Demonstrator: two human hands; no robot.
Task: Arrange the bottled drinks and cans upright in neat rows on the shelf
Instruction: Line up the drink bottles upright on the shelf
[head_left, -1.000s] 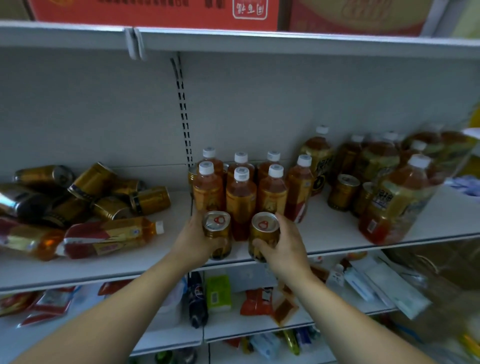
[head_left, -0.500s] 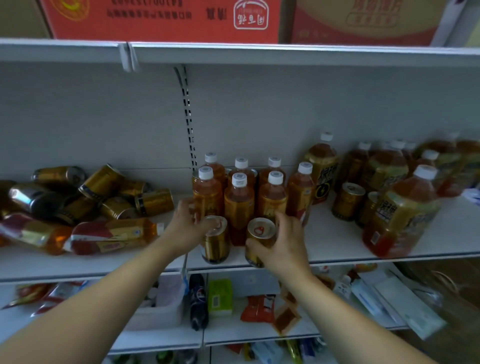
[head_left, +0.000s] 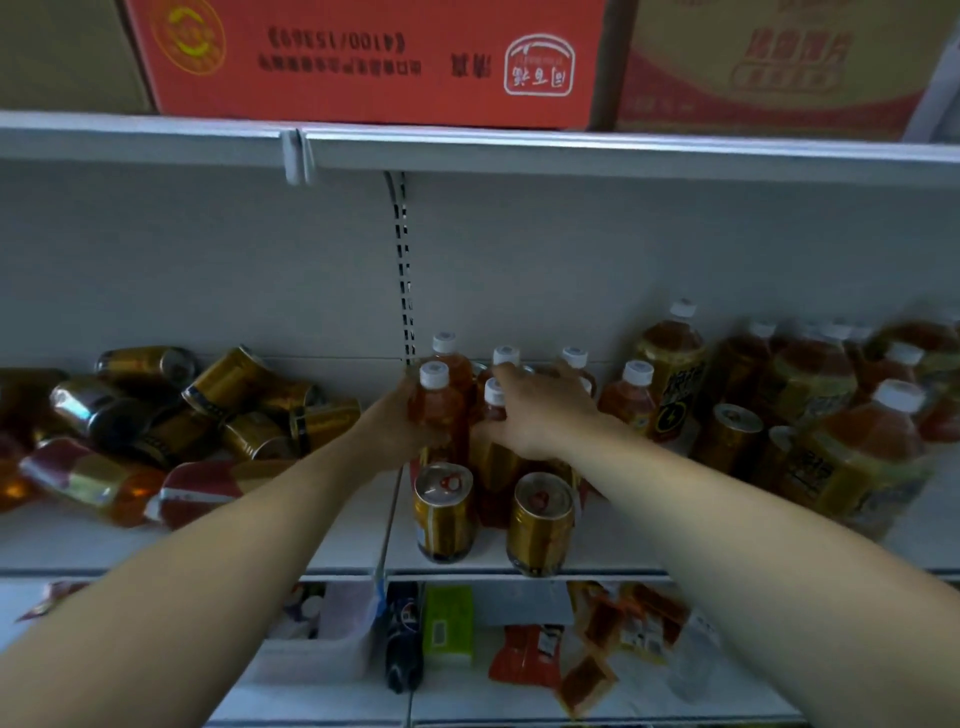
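Two gold cans (head_left: 444, 512) (head_left: 540, 522) stand upright at the front edge of the white shelf (head_left: 597, 545), with no hand on them. Behind them stands a block of small amber tea bottles with white caps. My left hand (head_left: 400, 428) wraps the left front bottle (head_left: 435, 402). My right hand (head_left: 530, 410) grips the bottle beside it (head_left: 493, 395) and covers its neighbours. A heap of gold cans (head_left: 228, 400) and two fallen bottles (head_left: 202, 488) lie on their sides at the left.
Larger amber bottles (head_left: 862, 447) and two upright cans (head_left: 730, 436) crowd the shelf's right part. Red cartons (head_left: 363, 57) sit on the shelf above. The lower shelf holds snack packets (head_left: 524, 654) and a dark bottle (head_left: 402, 634).
Both hands let go of the two front cans and moved back and up onto the small bottles behind them. The camera tilted upward.
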